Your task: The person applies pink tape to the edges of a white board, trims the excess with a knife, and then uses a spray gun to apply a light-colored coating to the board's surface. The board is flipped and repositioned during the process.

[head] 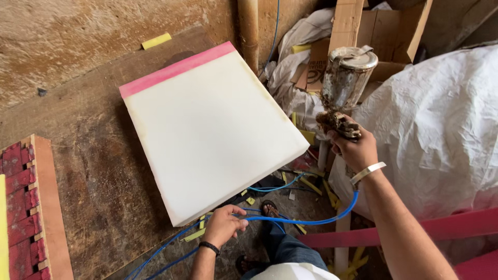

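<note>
Brown cardboard box [386,31], flaps open, top right behind the metal canister. Torn cardboard piece [316,62] with dark print just left of it, on white sheeting.

A white foam slab [210,132] with a pink edge lies on a worn wooden table [98,176]. The left hand [224,224] grips a blue hose [311,220] just below the slab's corner. The right hand [355,148] holds up a crusted spray gun [345,85] beside white sacks [441,129].
</note>
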